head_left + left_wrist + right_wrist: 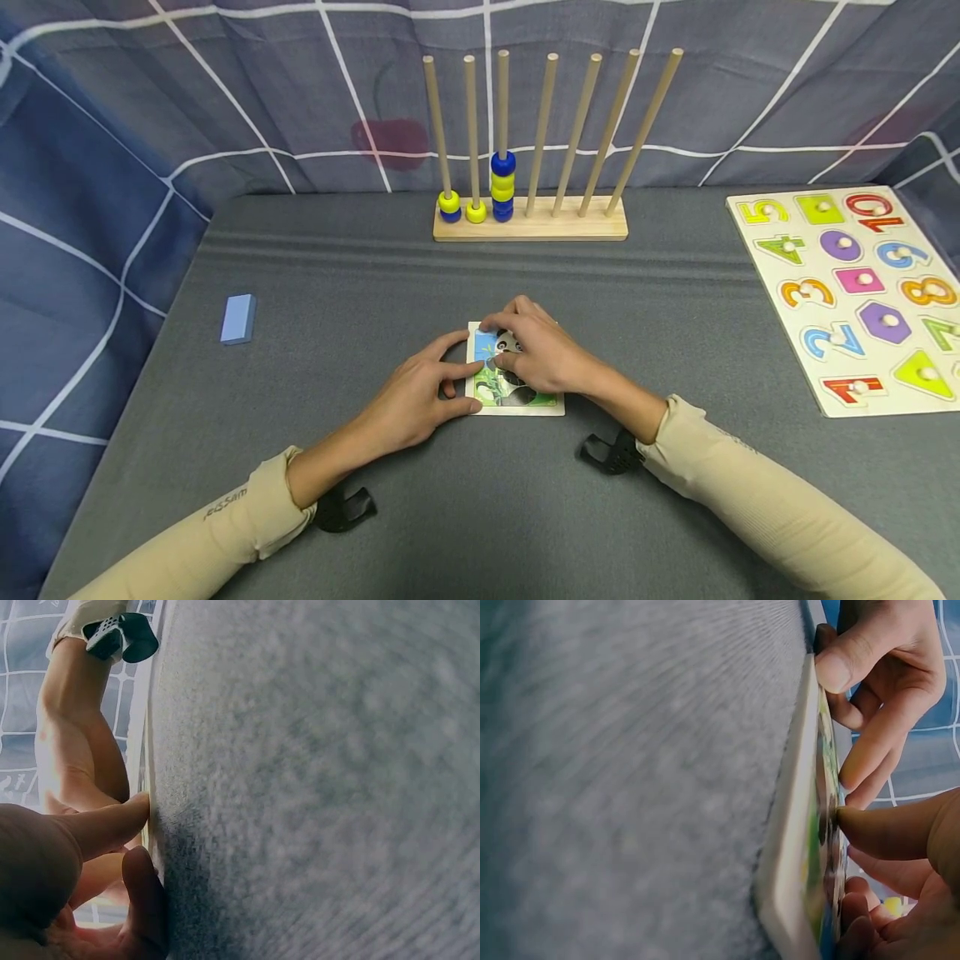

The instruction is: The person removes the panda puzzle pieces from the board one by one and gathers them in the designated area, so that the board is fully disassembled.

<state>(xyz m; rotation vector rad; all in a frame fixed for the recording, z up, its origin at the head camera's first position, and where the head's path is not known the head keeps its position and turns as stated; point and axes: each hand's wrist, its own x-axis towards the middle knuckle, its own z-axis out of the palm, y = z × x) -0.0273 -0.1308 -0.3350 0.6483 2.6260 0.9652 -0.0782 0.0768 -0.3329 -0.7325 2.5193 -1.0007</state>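
Observation:
A small panda puzzle (517,400) in a pale frame lies flat on the grey table in the head view. At its left side is my left hand (408,400), the thumb on the near left corner and the extended index finger touching the picture. From the right, my right hand (542,350) reaches over the upper part, its thumb and bent fingers on the picture; whether they pinch a piece is hidden. In the right wrist view, the puzzle's edge (787,825) is seen side-on, with fingertips of both hands against it. The left wrist view shows mostly cloth and my left fingers (112,825).
Behind stands a wooden peg rack (525,229) with blue and yellow beads on its left pegs. A blue block (238,319) lies at the left. A number-and-shape peg board (851,325) lies at the right. A checked curtain (300,92) hangs behind the table.

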